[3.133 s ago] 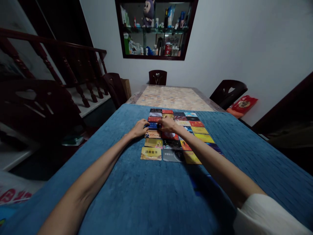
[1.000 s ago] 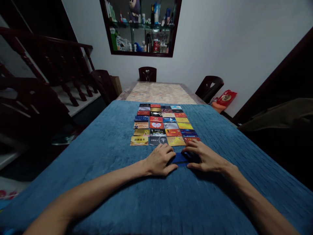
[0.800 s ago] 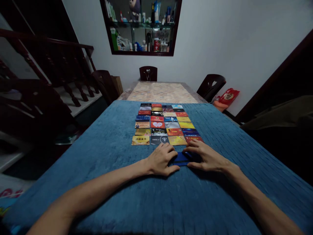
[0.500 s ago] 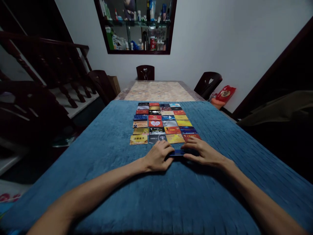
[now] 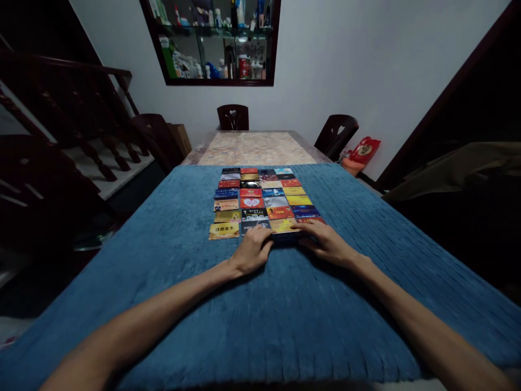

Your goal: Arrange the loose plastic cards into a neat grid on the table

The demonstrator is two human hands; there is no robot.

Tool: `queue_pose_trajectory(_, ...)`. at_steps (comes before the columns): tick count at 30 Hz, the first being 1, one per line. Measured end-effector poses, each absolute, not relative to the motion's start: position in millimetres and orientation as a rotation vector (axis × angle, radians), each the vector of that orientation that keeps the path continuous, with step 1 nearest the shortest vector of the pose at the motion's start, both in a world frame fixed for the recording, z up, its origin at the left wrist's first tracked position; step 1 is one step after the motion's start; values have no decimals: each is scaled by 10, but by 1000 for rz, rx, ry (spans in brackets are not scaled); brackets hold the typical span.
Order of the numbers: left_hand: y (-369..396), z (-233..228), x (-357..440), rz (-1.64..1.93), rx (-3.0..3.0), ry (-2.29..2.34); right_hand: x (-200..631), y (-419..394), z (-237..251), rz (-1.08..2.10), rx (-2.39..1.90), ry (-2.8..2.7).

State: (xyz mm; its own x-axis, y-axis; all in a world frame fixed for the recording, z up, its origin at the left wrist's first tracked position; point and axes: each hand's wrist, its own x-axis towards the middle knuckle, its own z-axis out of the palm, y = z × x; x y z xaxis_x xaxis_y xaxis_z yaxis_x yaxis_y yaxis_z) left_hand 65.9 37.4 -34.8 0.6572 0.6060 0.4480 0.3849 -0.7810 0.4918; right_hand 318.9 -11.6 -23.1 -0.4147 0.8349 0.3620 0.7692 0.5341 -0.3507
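Note:
A grid of several colourful plastic cards lies in rows on a blue cloth. My left hand and my right hand rest at the near edge of the grid, fingers bent and pointing at each other. Between their fingertips they pinch a dark blue card by its two short ends. Only a thin sliver of it shows, lying flat against the yellow card in the nearest row. The right fingers cover part of the red card at the row's right end.
Beyond the cloth is a bare patterned tabletop with dark wooden chairs around it. A red bag sits by the right chair. A wooden stair rail runs along the left, and a wall shelf holds bottles.
Both hands left the middle of the grid, took a dark blue card on the cloth near me, and slid it forward up against the nearest row. The camera view shifted slightly.

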Motion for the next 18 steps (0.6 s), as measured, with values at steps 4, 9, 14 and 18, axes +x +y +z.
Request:
queue_pose_trajectory(4,374,-357,657,880,2529,785,3177,-119,-230,94,-1235,-2265)
queue_pose_trajectory(9,318,-295,650,938,2551,778,3157,-115,-249,38,-1157,-2229)
queue_pose_trajectory(14,272,-268,648,1001,2623,711,3091,-139,-263,65,-1139,-2218)
queue_pose_trajectory(18,275,-283,649,1001,2650,715,3024,-150,-275,14,-1110,-2220)
